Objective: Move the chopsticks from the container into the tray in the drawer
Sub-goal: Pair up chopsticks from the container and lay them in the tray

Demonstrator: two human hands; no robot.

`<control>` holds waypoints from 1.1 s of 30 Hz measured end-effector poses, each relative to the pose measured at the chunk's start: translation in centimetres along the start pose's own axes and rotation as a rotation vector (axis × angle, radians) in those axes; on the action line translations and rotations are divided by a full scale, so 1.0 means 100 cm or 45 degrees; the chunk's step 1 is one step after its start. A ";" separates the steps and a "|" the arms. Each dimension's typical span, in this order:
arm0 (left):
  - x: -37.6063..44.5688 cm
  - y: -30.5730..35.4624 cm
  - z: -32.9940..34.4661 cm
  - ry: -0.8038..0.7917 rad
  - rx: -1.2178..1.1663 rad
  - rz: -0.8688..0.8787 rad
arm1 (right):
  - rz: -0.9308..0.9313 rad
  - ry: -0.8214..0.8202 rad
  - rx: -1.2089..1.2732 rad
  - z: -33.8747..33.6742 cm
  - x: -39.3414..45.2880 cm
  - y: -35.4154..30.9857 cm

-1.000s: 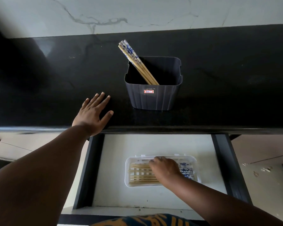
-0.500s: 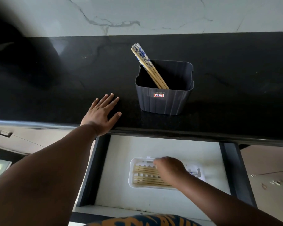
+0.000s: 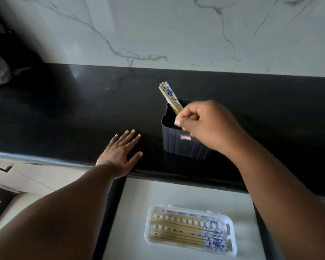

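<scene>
Open drawer below us, white tray half filled. Our left hand lies spread flat on counter; right hand pinches chopsticks leaning in the container. Risk: loose pinch drops one, or container tips.

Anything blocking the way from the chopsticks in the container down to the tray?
Nothing visible. The right hand is at the chopsticks in the container; the drawer is open, and the tray holds only chopsticks lying flat.
</scene>
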State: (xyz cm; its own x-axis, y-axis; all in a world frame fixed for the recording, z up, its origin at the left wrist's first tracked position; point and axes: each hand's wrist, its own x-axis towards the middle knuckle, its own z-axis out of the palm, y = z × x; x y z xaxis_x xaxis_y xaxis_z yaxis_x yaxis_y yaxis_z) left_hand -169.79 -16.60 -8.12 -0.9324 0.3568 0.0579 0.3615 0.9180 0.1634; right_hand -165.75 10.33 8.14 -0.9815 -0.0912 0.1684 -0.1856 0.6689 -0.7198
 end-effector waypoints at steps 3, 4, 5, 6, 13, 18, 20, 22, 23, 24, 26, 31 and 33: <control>0.000 0.000 0.000 0.007 -0.017 -0.004 | -0.003 0.132 -0.363 0.004 0.036 0.000; 0.000 0.000 0.000 0.010 -0.018 -0.005 | 0.039 0.107 -0.459 0.009 0.045 0.000; 0.000 -0.001 0.001 0.013 -0.014 -0.006 | 0.094 0.068 -0.552 0.016 0.052 0.001; 0.000 -0.001 0.001 0.013 -0.012 -0.007 | 0.151 0.037 -0.633 0.024 0.056 0.002; -0.001 -0.002 0.002 0.025 -0.026 0.009 | 0.293 0.041 -0.744 0.048 0.064 0.003; -0.001 -0.002 0.003 0.039 -0.018 0.007 | 0.307 0.042 -0.754 0.046 0.064 0.002; -0.001 -0.002 0.003 0.044 -0.013 0.009 | 0.320 0.044 -0.734 0.045 0.063 0.003; -0.001 -0.003 0.004 0.045 -0.014 0.013 | 0.320 0.037 -0.699 0.042 0.062 0.004; -0.001 -0.003 0.004 0.047 -0.017 0.014 | 0.309 0.027 -0.683 0.039 0.061 0.006; -0.002 -0.003 0.004 0.052 -0.021 0.014 | 0.298 0.018 -0.668 0.035 0.061 0.007; -0.001 -0.003 0.005 0.055 -0.024 0.016 | 0.286 0.028 -0.600 0.023 0.061 0.009; 0.000 -0.004 0.007 0.066 -0.036 0.019 | 0.174 0.185 -0.231 -0.020 0.051 0.004; 0.000 -0.004 0.008 0.070 -0.056 0.018 | 0.119 0.246 -0.010 -0.035 0.045 -0.004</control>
State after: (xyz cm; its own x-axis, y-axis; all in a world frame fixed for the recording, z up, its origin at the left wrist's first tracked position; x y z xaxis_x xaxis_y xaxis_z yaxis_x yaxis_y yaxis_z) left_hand -169.88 -16.85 -8.97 -0.9264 0.3588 0.1144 0.3755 0.9039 0.2050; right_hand -169.97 12.22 11.57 -0.9670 0.1143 0.2278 -0.0931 0.6737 -0.7331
